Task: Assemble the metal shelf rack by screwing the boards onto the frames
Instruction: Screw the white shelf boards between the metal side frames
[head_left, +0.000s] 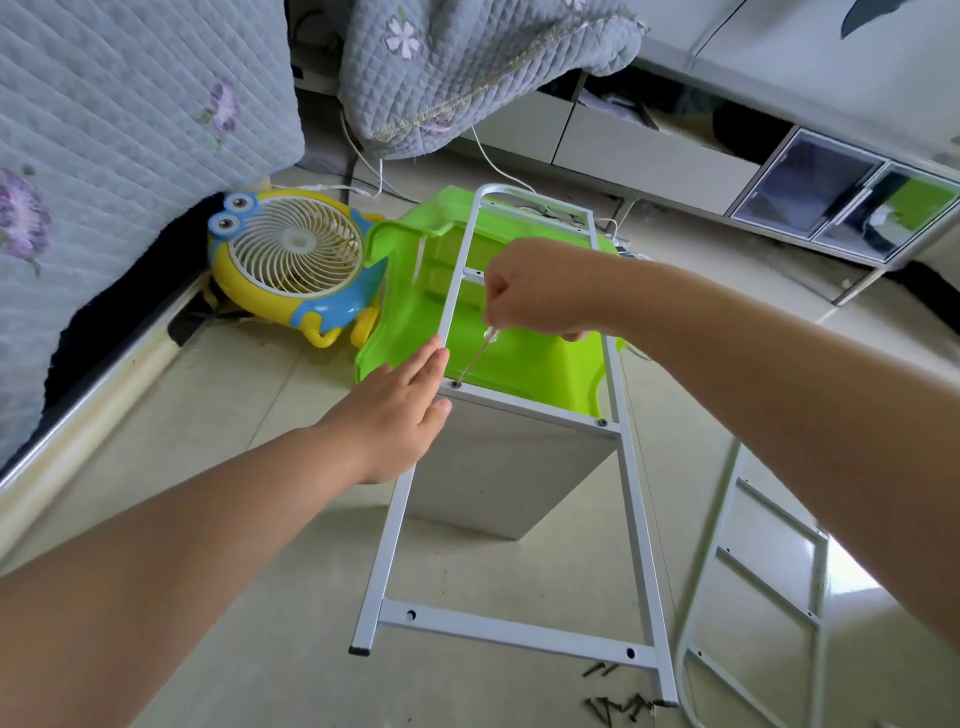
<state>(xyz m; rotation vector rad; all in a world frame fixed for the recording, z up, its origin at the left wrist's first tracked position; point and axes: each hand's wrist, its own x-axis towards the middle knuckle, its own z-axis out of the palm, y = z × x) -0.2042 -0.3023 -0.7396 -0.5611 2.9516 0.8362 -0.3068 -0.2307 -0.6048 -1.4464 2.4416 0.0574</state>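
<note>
Pale floor tiles (249, 415), first board going onto a frame
One board (498, 467) stands on the floor under the frame (631, 493); right hand (540, 291) grips a screwdriver (475, 358) on the left-corner screw (456, 384), left hand (400, 410) lies flat, fingers straight, against the frame's left rail. Lower crossbar holes, spare frame (769, 587) and loose screws (618, 704) remain; no readable writing

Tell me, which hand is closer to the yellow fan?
Left. The left hand rests flat on the frame's left rail, nearer the yellow fan. The right hand grips the screwdriver farther right, above the green stool.
</note>
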